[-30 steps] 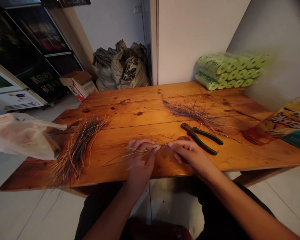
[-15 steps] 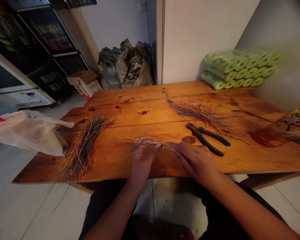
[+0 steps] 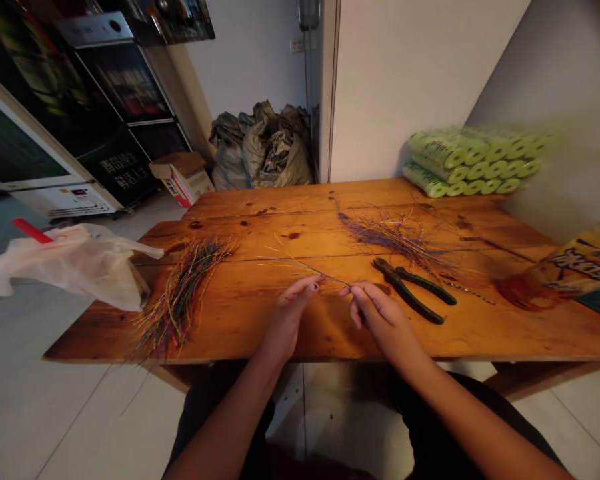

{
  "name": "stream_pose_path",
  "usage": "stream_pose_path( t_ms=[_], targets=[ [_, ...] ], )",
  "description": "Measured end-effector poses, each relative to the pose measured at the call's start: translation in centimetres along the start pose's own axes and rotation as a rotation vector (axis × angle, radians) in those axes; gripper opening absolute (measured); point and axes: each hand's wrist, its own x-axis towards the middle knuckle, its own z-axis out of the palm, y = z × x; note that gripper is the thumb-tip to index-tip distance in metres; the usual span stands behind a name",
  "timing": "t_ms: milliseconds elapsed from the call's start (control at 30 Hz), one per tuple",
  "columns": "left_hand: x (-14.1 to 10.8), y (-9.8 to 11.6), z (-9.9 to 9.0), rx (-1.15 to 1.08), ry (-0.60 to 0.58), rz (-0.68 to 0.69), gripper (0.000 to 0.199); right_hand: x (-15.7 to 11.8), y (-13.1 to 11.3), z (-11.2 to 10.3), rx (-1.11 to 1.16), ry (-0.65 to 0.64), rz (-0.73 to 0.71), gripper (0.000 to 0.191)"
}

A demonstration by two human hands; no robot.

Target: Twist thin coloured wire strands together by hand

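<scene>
A thin bundle of wires is stretched between my hands above the table. Its twisted part runs to the right, while yellow and pale loose ends fan out on the left. My right hand pinches the twisted end between thumb and fingers. My left hand is closed at the fingertips against the bundle, where the loose ends spread. Just right of my right hand lie pliers with dark green handles, their jaws toward the upper left. A thick heap of many-coloured wires rests on the table to the left.
Another tangle of purple and yellow wires lies behind the pliers on the wooden table. Green-wrapped rolls are stacked at the back right. A bottle with a yellow label is at right, a white plastic bag at left.
My hands have moved slightly apart, showing more of the wire bundle between them. My right fingers have curled in more around its end. The whole view has shifted slightly.
</scene>
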Motion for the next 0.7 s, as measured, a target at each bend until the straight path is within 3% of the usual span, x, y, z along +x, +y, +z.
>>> stream_pose_path(
  t_ms=[100,200,300,467,567,700],
  targets=[
    [-0.2,-0.5,0.6,0.031,-0.103,-0.047,0.018,0.1,0.3,0.8,0.115,-0.039,0.075,0.030],
    [0.0,-1.0,0.9,0.039,-0.102,-0.061,0.016,0.2,0.9,1.6,0.167,-0.056,0.113,0.031],
    [0.2,-1.3,0.9,0.032,-0.037,-0.066,0.016,0.5,1.3,2.1,0.223,-0.074,0.141,0.032],
    [0.6,-0.8,0.0,-0.045,0.170,0.046,0.014,0.5,0.9,2.5,0.334,-0.242,0.164,0.034],
    [1.2,1.4,-0.9,-0.093,0.284,0.134,0.015,0.3,0.7,2.5,0.387,-0.341,0.210,0.033],
    [2.6,7.2,-2.8,0.082,0.251,0.245,0.018,0.1,1.0,2.2,0.423,-0.395,0.176,0.031]
  ],
)
